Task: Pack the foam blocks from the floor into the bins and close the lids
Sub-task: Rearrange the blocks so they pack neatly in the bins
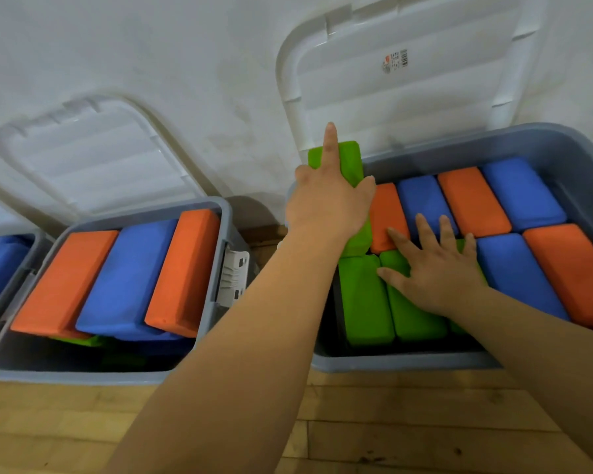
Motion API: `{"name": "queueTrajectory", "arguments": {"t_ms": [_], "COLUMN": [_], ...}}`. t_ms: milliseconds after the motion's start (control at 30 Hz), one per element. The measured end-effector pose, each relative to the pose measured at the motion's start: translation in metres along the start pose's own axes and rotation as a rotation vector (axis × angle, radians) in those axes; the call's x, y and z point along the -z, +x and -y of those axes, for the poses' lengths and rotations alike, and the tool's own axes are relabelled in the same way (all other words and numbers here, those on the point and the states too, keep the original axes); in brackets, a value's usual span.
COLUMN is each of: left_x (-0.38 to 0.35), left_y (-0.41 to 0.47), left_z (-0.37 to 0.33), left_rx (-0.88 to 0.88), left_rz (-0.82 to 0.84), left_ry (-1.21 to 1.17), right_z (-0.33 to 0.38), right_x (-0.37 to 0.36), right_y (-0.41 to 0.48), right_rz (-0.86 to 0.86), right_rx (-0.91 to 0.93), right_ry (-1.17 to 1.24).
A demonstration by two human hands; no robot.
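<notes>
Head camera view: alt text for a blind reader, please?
A person's left hand grips a green foam block at the corner of the right grey bin, while the right hand rests flat on packed blocks inside. Its white lid stands open.

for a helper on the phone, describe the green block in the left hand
Find the right grey bin. At its far left corner, one green block sticks up past the rim in the left hand; other greens lie flat.
</notes>
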State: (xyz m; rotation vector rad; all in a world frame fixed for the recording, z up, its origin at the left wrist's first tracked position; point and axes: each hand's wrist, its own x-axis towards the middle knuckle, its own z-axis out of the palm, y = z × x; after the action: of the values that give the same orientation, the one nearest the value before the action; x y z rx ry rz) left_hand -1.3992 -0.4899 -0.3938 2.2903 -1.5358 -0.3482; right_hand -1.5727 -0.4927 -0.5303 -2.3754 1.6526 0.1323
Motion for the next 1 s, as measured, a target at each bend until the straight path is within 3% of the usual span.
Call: {"name": "queueTrajectory", "arguments": {"t_ms": [200,433,800,1000], "left_x": [-0.019,-0.049,-0.078,-0.083], "left_y": [0.016,0.055,0.034,0.012], "left_z": [-0.017,0.018,0.032,0.049], "left_rx": [-0.032,0.091,0.102,0.011], "left_rz": [0.064,0.200,-0.041,0.028], "left_ry": [0.047,-0.008,-0.123,-0.235], "right_z": [0.000,-0.002,0.001,0.001], "right_x": [0.003,-0.002,-0.004,-0.004], "right_y": [0.001,0.000,0.002,0.000], "right_rz": [0.040,0.010,-0.020,-0.026], "right_rx": [-0.004,0.014,-0.001,-0.004], "right_ry": [-0.030,-0.034,-0.040,-0.025]}}
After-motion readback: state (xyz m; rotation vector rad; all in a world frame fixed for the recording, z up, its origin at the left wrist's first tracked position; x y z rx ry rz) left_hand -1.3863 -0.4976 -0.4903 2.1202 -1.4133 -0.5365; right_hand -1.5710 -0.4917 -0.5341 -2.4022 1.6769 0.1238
